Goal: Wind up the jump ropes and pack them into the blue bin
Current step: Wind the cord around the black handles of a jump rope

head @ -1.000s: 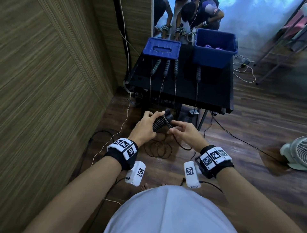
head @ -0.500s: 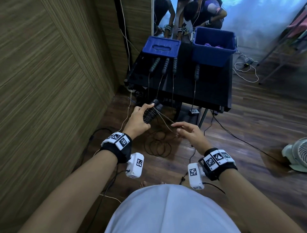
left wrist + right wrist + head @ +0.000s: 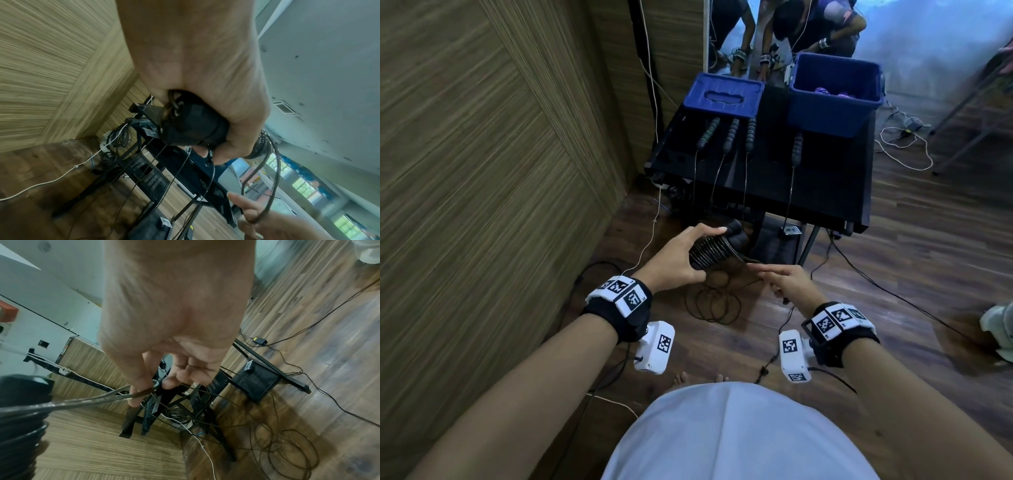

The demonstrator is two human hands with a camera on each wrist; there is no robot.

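My left hand (image 3: 681, 253) grips a pair of black jump-rope handles (image 3: 714, 248) with thin rope wound round them in many turns; the handle end (image 3: 191, 125) shows under my palm in the left wrist view. My right hand (image 3: 787, 281) pinches the loose rope (image 3: 144, 391) between thumb and fingers, a short way right of the handles. The rest of that rope lies in loops (image 3: 714, 303) on the floor below. The open blue bin (image 3: 832, 92) stands at the back right of the black table (image 3: 825, 178), with purple things inside. Several more rope handles (image 3: 750, 135) lie on the table, their ropes hanging over the front edge.
A blue lid (image 3: 724, 96) lies at the table's back left. A wood-panelled wall (image 3: 482, 154) runs close on the left. Cables (image 3: 900, 150) trail over the wooden floor, a white fan (image 3: 1000, 329) sits at the right edge, and a mirror behind the table reflects people.
Both hands have gone on winding: the left hand swung the handles out to the left and back towards the middle, while the right hand stayed on the rope and slid along it.
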